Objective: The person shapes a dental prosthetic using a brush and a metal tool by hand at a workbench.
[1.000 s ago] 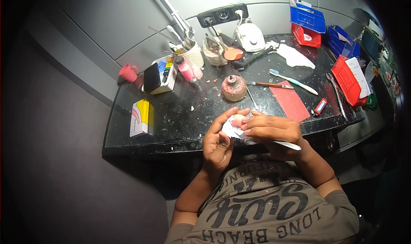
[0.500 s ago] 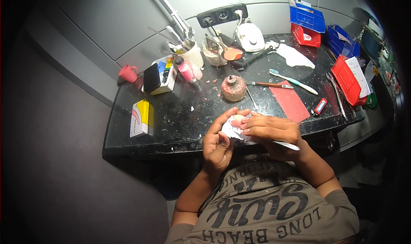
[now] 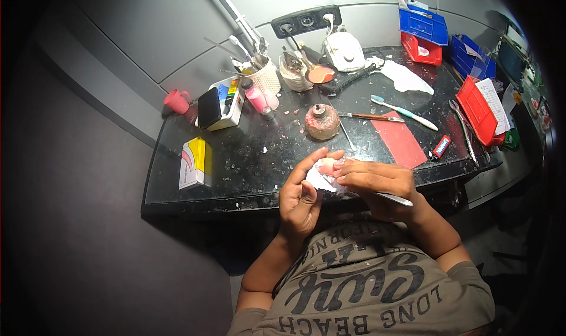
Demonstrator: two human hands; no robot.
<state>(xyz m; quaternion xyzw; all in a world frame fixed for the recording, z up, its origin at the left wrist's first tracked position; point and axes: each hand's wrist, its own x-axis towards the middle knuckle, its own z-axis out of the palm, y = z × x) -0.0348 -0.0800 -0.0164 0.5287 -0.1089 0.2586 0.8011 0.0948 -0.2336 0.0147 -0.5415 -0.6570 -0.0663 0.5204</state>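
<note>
Dark speckled worktop [image 3: 247,159] against grey wall | small white-and-pink cast [image 3: 325,174] was held at the near edge, cradled by curled left hand [image 3: 300,197] fingers | right hand [image 3: 374,181] was closed on a thin metal tool [image 3: 396,199], fingertips on the cast | no shift from earlier frames, work judged ongoing | round brown burner [image 3: 322,121] stood farther back.

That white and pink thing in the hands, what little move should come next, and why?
Probably a small stroke of the thin metal tool along the white and pink piece. The left hand cradles the piece from below, and the right hand presses on it while gripping the tool.
</note>
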